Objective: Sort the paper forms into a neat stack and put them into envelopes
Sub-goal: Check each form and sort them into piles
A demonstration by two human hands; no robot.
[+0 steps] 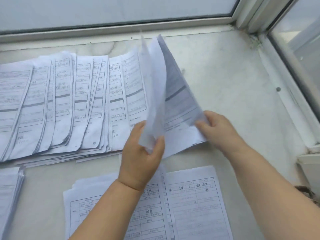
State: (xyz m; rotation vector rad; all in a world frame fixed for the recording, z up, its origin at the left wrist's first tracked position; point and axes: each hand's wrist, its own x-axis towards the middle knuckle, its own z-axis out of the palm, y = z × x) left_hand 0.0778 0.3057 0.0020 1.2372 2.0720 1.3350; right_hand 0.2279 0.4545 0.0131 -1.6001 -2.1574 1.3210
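Several printed paper forms (69, 101) lie fanned out in an overlapping row across the white marble sill (233, 75). At the row's right end, my left hand (140, 153) pinches the lower edge of a few sheets (154, 87) and holds them lifted upright. My right hand (216, 127) grips the lower right corner of the forms behind them (180, 101), which tilt up off the sill. More forms (190, 205) lie flat in a pile near the front, partly under my forearms. No envelope is in view.
Another stack of papers (8, 196) sits at the front left edge. A window frame (121, 25) runs along the back, and a second one (294, 66) along the right. Bare marble lies right of the lifted sheets.
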